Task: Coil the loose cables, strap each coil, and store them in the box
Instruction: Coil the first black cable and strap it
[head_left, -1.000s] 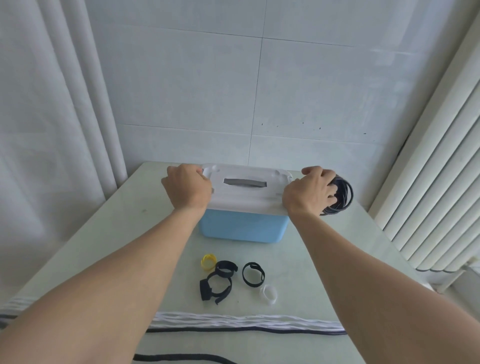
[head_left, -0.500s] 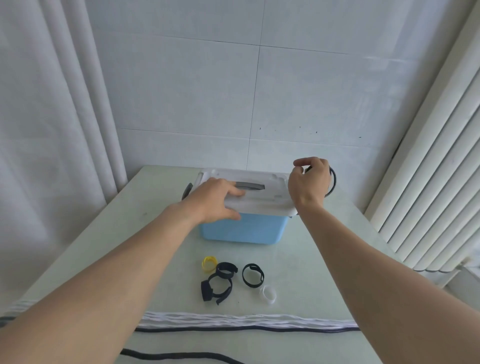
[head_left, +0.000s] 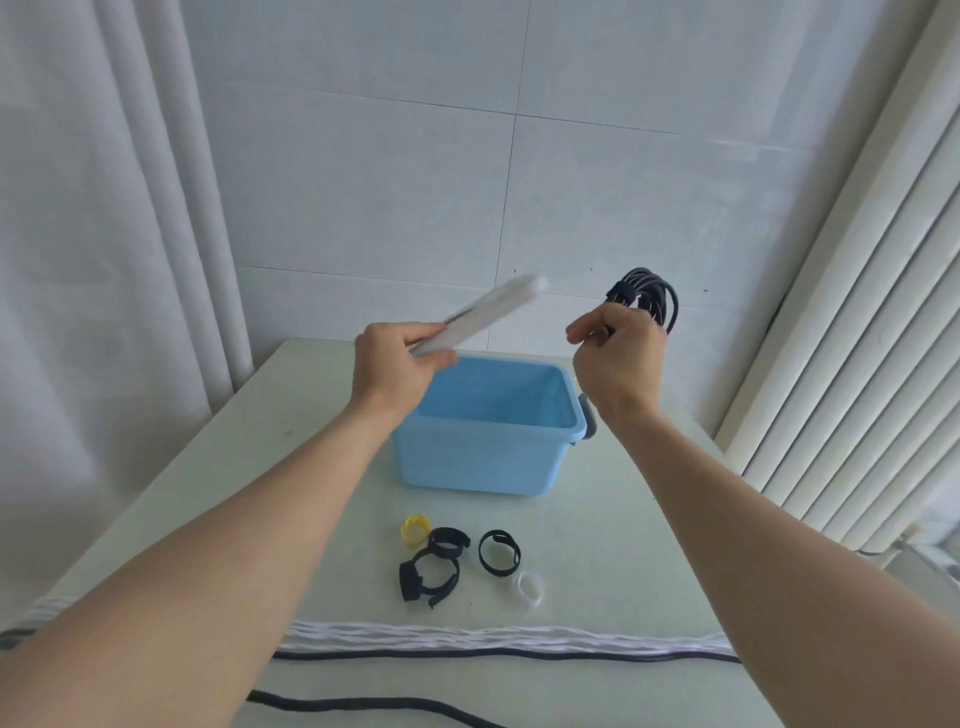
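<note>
Nearest the person, a black cable and a band of white cables edged by another black cable lie straight across the pale, smooth table, well in front of the box. Between them and the box sits a cluster of small loops: a fuzzy black strap with a loose tab, two more black straps curled into rings, a yellow ring and a translucent white ring. The box is a light blue plastic tub with rounded corners and a flared rim, open at the top, with a grey latch on its right end. Above its left rim the left hand pinches the flat white lid by one edge, thumb on top; the lid slants up to the right and is blurred. Above the box's right end the right hand grips a black coil of glossy cable, bound by a black strap at its top, fingers curled round the lower loops. Behind the box rise a white tiled wall, a pleated curtain to its left and ribbed white slats to its right.
</note>
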